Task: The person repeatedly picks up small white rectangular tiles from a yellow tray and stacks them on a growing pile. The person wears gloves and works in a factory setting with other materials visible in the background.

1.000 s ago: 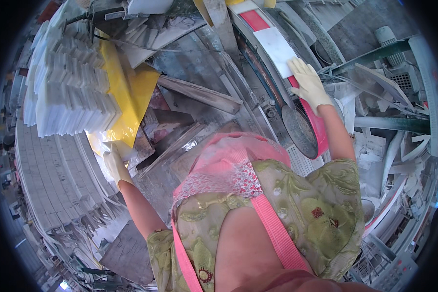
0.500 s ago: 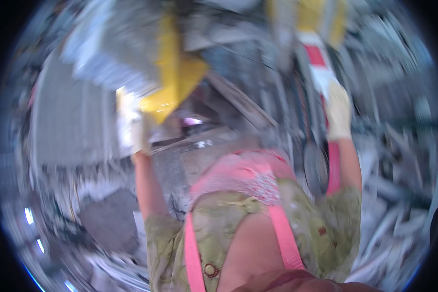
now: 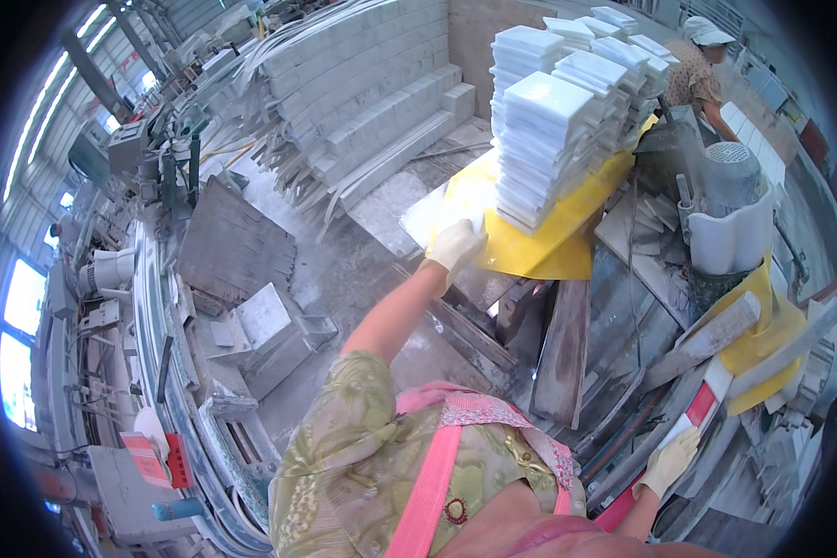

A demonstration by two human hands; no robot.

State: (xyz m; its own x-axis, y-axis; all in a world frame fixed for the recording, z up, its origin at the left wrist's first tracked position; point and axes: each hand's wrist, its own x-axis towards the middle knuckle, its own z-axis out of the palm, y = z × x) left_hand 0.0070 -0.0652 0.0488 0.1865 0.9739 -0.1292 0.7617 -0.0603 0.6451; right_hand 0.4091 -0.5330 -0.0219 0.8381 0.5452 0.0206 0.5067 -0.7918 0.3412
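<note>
Left hand [image 3: 456, 244], gloved, reaches out and presses its curled fingers on the near edge of the flat yellow plastic board [image 3: 539, 249]. Just beyond it, tall stacks of white stone tiles [image 3: 553, 139] already crowd that board. Right hand [image 3: 668, 461], gloved, rests low, fingers closed around a red-and-white bar [image 3: 702, 402].

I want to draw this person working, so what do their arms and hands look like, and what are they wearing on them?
Both hands wear pale cream work gloves: the left hand and the right hand. The gloves look soft and a little dusty, and end at the wrists. The forearms are bare. A short green sleeve with a flowery pattern covers the left upper arm, and a pink apron strap runs over the shirt.
</note>
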